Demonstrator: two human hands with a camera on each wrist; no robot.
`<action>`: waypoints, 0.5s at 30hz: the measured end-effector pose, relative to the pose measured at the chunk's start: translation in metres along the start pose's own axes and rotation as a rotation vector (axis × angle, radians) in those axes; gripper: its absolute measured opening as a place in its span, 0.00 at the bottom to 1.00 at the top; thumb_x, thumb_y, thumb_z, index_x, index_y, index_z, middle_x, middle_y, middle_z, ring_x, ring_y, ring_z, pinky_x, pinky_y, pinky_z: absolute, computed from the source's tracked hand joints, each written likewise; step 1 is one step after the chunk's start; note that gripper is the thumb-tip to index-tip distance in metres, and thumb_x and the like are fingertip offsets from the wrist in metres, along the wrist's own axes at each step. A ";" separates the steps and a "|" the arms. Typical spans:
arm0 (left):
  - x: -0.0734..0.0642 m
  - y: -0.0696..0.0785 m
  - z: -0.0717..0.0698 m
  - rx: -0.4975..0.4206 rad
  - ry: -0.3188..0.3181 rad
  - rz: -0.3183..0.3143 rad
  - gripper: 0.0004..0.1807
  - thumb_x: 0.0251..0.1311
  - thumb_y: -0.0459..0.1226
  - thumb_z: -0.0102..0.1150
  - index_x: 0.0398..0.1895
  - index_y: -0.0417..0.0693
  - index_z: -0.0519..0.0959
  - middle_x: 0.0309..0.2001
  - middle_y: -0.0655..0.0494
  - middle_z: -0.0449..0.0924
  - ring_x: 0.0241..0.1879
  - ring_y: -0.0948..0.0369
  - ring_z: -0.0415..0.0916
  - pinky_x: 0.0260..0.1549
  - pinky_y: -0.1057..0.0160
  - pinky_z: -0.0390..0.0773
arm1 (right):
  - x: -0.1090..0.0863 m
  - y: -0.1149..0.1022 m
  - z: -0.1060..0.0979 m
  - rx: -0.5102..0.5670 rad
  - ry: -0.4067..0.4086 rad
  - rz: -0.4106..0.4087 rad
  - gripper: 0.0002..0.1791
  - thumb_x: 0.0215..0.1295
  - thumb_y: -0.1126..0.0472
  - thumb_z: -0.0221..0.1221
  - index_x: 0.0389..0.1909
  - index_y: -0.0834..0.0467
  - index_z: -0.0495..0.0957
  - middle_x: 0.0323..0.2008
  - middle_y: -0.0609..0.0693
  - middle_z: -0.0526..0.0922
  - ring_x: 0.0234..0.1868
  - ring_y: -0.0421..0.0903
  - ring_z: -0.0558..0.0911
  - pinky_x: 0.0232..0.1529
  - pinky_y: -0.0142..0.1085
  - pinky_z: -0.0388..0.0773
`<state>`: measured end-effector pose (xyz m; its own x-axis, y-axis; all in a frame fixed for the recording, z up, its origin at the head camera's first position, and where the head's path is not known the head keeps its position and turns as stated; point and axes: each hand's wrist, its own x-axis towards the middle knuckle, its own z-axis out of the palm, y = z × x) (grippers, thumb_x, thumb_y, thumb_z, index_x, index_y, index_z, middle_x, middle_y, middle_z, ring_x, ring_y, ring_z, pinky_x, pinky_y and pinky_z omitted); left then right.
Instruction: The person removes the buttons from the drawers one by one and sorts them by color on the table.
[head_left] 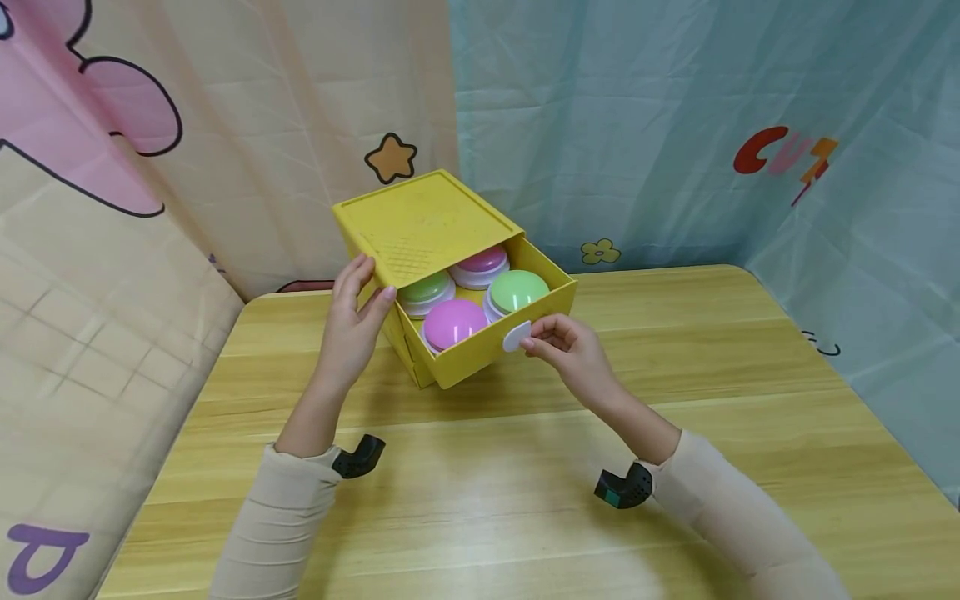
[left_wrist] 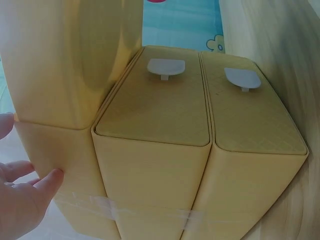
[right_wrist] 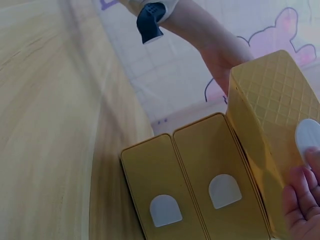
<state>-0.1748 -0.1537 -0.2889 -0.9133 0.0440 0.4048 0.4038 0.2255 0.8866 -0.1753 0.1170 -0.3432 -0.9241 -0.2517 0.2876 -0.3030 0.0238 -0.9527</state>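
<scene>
A yellow drawer cabinet (head_left: 427,225) stands on the table with its top drawer (head_left: 472,362) pulled partly out. My right hand (head_left: 570,358) pinches the white pull tab (head_left: 517,336) on that drawer's front between thumb and fingers. Inside the drawer sit round domes on white bases, among them a pink dome (head_left: 455,323) and a green dome (head_left: 519,290); the rear pair is partly covered by the cabinet top. With fingers spread, my left hand (head_left: 352,321) rests against the cabinet's left side and top corner. In the left wrist view, its fingertips (left_wrist: 52,180) touch the yellow side.
Beneath the pulled drawer are two closed drawers, each with a white tab (right_wrist: 225,191), (left_wrist: 242,78). Clear tape (left_wrist: 150,212) runs across the cabinet's side. The wooden table (head_left: 487,500) extends toward me, and printed curtains (head_left: 600,108) hang behind and at the sides.
</scene>
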 end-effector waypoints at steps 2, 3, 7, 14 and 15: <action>0.000 0.000 0.000 -0.001 0.000 0.002 0.29 0.64 0.31 0.47 0.64 0.28 0.52 0.67 0.42 0.42 0.64 0.50 0.48 0.59 0.59 0.60 | -0.006 -0.001 -0.002 -0.010 0.003 -0.002 0.08 0.58 0.69 0.58 0.35 0.70 0.71 0.32 0.58 0.76 0.34 0.50 0.78 0.40 0.35 0.79; 0.000 -0.001 0.000 0.000 0.001 0.002 0.29 0.64 0.31 0.47 0.64 0.28 0.52 0.67 0.41 0.42 0.64 0.50 0.48 0.59 0.59 0.60 | -0.010 -0.002 -0.004 -0.017 0.005 -0.004 0.08 0.57 0.69 0.58 0.35 0.70 0.72 0.32 0.57 0.76 0.34 0.48 0.78 0.40 0.35 0.79; 0.000 -0.001 0.000 0.003 0.002 -0.002 0.29 0.64 0.32 0.47 0.64 0.28 0.52 0.67 0.42 0.42 0.64 0.50 0.48 0.59 0.59 0.60 | -0.022 -0.003 -0.009 -0.037 0.004 -0.016 0.08 0.56 0.70 0.58 0.34 0.70 0.72 0.32 0.58 0.76 0.33 0.49 0.79 0.39 0.35 0.79; 0.000 -0.001 -0.001 0.013 -0.001 -0.003 0.29 0.64 0.33 0.47 0.64 0.29 0.51 0.67 0.43 0.41 0.64 0.52 0.48 0.60 0.58 0.59 | -0.039 -0.004 -0.017 -0.073 0.006 -0.026 0.07 0.56 0.69 0.59 0.34 0.68 0.72 0.31 0.57 0.77 0.32 0.47 0.78 0.38 0.34 0.79; 0.000 -0.001 -0.001 0.015 -0.002 -0.002 0.30 0.64 0.34 0.47 0.65 0.29 0.51 0.67 0.43 0.41 0.64 0.52 0.48 0.60 0.58 0.59 | -0.041 -0.004 -0.018 -0.078 0.006 -0.025 0.07 0.56 0.69 0.59 0.34 0.68 0.72 0.31 0.56 0.77 0.32 0.47 0.78 0.37 0.35 0.79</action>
<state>-0.1749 -0.1549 -0.2899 -0.9143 0.0455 0.4024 0.4011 0.2404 0.8839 -0.1406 0.1446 -0.3497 -0.9173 -0.2471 0.3122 -0.3431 0.0925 -0.9347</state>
